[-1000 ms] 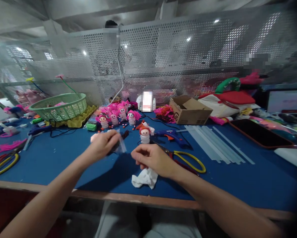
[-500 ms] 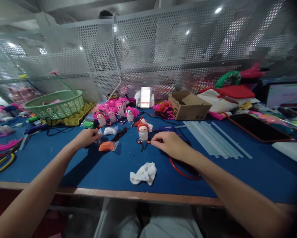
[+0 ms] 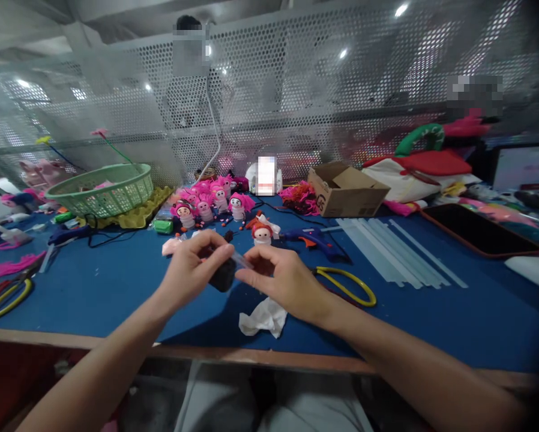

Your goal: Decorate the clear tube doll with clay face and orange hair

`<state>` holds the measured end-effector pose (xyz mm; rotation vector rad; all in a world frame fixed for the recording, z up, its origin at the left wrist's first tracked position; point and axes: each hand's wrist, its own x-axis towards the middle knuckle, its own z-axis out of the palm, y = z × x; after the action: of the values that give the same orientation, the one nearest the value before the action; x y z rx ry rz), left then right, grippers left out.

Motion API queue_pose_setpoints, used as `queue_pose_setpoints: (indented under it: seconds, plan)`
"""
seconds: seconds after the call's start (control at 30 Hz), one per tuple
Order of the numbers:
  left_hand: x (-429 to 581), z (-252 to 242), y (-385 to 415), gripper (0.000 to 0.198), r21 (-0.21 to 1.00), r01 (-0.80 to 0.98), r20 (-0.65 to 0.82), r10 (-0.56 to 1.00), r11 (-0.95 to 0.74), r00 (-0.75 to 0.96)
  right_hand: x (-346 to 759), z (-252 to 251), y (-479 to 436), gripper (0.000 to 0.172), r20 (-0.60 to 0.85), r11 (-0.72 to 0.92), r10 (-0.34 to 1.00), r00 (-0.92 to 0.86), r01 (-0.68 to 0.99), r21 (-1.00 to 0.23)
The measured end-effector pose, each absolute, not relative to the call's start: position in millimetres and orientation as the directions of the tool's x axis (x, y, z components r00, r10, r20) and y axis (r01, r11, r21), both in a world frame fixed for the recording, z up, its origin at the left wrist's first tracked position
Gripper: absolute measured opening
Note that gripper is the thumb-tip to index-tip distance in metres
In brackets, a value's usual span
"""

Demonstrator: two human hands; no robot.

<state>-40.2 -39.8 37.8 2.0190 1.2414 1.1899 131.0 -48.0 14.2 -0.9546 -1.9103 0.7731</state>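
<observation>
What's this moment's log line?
left hand: holds dark-filled clear plastic packet; right hand: pinches its clear end; nearby: crumpled white sheet on blue tabletop

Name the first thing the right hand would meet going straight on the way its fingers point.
Probably the clear plastic bag with black contents, held in the left hand; the right hand seems to touch its clear end, though depth is unclear.

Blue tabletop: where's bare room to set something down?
Largely bare: left, between the red-and-yellow-handled scissors and left forearm; right, between the pale translucent strips and right forearm. Crowded: the back, with pink-haired dolls and a brown cardboard box, and the middle, around a red-haired doll.
</observation>
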Motion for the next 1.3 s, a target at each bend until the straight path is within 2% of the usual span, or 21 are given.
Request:
queue_pose_setpoints:
  seconds: [0.17,0.27,0.37,0.53,0.63,0.8,0.9,0.97,1.03,1.13,1.2,1.3]
  plan:
    - [-35,25,-39,0.018,0.872,0.25,0.312,0.871,-0.421,0.378,140,9,-48,0.012,0.462,0.556,0.828,-0.318,0.353,-0.753]
    - [-38,21,-36,0.02,0.892,0.224,0.289,0.877,-0.392,0.383,145,8,-45,0.008,0.489,0.585,0.809,-0.325,0.366,-0.724]
    - [-39,20,-36,0.019,0.865,0.257,0.31,0.863,-0.43,0.4,145,8,-45,0.007,0.522,0.625,0.78,-0.346,0.369,-0.688]
    - [-38,20,-41,0.014,0.728,0.358,0.432,0.797,-0.585,0.423,142,7,-47,0.009,0.564,0.667,0.745,-0.358,0.356,-0.655]
    - [-36,18,-42,0.014,0.694,0.374,0.473,0.781,-0.615,0.407,139,6,-48,0.01,0.572,0.666,0.746,-0.341,0.355,-0.656]
    - [-50,29,-38,0.015,0.708,0.436,0.42,0.828,-0.556,0.372,145,8,-43,0.013,0.468,0.555,0.828,-0.308,0.328,-0.765]
    - [-82,47,-31,0.021,0.727,0.524,0.394,0.895,-0.444,0.21,159,13,-35,0.021,0.422,0.484,0.874,-0.24,0.38,-0.788]
    - [-108,56,-23,0.022,0.652,0.659,0.398,0.909,-0.376,0.125,170,14,-29,0.014,0.419,0.488,0.87,-0.26,0.576,-0.656]
    - [-131,60,-11,0.02,0.462,0.839,0.362,0.925,-0.288,0.118,179,10,-25,0.014,0.341,0.477,0.876,-0.341,0.72,-0.504]
    - [-148,55,9,0.017,0.131,0.984,0.206,0.974,-0.125,0.096,187,-1,-24,0.016,0.226,0.479,0.877,-0.423,0.799,-0.363]
    - [-142,45,16,0.023,0.009,0.989,0.158,0.977,-0.147,0.144,189,-10,-28,0.018,0.203,0.482,0.875,-0.439,0.826,-0.293]
    - [-109,25,6,0.027,-0.083,0.969,0.356,0.901,-0.233,0.247,190,-23,-37,0.021,0.263,0.489,0.862,-0.434,0.849,-0.199]
